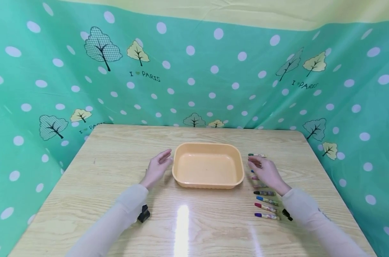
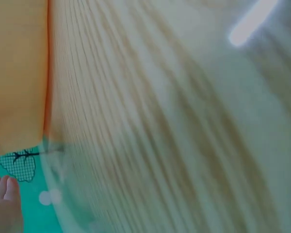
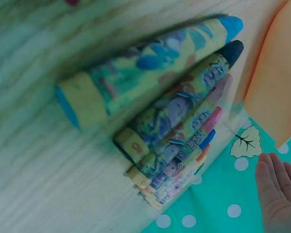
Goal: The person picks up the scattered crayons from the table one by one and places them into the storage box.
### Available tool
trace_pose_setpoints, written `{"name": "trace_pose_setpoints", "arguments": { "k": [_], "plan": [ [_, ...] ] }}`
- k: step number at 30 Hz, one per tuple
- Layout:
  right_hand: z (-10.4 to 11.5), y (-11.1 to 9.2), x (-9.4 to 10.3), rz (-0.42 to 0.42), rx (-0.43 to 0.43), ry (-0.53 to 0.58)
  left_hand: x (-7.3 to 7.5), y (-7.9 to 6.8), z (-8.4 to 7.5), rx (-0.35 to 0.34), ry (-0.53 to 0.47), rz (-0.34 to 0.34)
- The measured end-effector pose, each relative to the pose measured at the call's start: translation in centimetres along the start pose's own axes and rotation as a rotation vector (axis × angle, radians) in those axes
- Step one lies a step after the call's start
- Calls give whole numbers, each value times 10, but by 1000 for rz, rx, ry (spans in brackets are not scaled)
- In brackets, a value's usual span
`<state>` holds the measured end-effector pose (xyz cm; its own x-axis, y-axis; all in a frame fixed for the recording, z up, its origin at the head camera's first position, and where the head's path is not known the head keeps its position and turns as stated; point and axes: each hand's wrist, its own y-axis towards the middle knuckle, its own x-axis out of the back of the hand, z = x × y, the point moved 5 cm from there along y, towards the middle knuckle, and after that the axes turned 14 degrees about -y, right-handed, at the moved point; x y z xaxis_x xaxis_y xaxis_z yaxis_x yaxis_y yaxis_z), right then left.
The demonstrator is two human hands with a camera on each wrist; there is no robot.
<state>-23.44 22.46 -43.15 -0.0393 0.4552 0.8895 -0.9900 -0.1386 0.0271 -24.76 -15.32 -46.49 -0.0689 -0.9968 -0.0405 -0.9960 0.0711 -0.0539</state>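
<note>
An orange plastic tray (image 1: 208, 185) with nothing in it sits mid-table. My left hand (image 1: 157, 168) is beside its left rim, fingers relaxed and pointing toward it, holding nothing. At the tray's right side my right hand (image 1: 265, 172) hovers above a column of crayons, its fingers loosely bent and holding nothing. It hides part of the column in the head view. A purple crayon (image 1: 266, 216), a red crayon (image 1: 266, 207) and a blue crayon (image 1: 266, 201) lie nearest. In the right wrist view, a light-blue crayon (image 3: 155, 68) and a dark-tipped crayon (image 3: 179, 108) appear large, paper-wrapped.
The wooden table (image 1: 117, 142) carries the tray and crayons. A green dotted curtain (image 1: 188, 96) hangs behind and along both sides. Small black devices show at the left sleeve (image 1: 130, 203) and the right sleeve (image 1: 305, 207).
</note>
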Motion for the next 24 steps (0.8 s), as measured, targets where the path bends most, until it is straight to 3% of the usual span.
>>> {"name": "trace_pose_setpoints", "arguments": {
  "k": [7,13,24],
  "plan": [
    [-3,-2,-4,-2,-6,32,-14,11,11,68,-81,126],
    [-4,-4,-7,18,-12,50,-15,12,18,93,-122,99],
    [-11,-8,-9,4,-18,46,-28,13,19,50,-129,31]
  ]
}}
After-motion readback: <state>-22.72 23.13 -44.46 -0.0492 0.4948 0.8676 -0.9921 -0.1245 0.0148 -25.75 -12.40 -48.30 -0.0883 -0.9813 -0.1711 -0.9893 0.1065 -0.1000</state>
